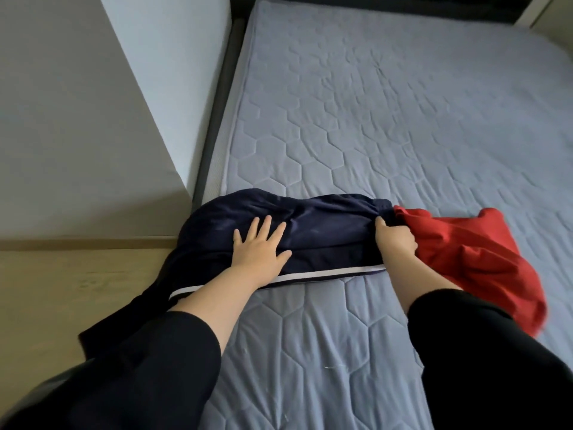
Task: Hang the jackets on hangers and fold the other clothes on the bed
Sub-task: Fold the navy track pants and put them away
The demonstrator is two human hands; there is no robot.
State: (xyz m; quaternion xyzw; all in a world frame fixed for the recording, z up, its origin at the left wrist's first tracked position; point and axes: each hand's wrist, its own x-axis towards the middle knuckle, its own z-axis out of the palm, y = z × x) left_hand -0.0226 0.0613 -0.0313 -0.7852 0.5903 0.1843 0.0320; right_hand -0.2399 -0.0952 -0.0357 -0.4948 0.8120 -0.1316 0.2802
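Across the near left corner of the bed (403, 119) lies a navy garment (325, 231) with a white stripe (310, 276) along its near edge. It is stretched sideways, and its left part spills off the mattress toward the wooden floor (62, 290). A red garment (474, 252) lies crumpled on the bed and touches the navy one's right end. The navy cloth looks thin, smooth and a little shiny, so I judge it light, limp and apt to slide on itself. It should hold a fold only if it is pinned flat, and the overhanging part may drag the rest toward the edge. Sound places to take hold would be the bunched right end and the striped edge, where the layers line up. The left hand (260, 246) is released, lying palm down on the middle of the garment with straight, spread fingers pressing it to the mattress, its forearm reaching in from the lower left. The right hand (395, 240) is curled around the gathered right end of the navy cloth, thumb on top and wrist bent down. I cannot tell whether any red fabric is caught in that grasp. Both arms wear black sleeves pushed up the forearm.
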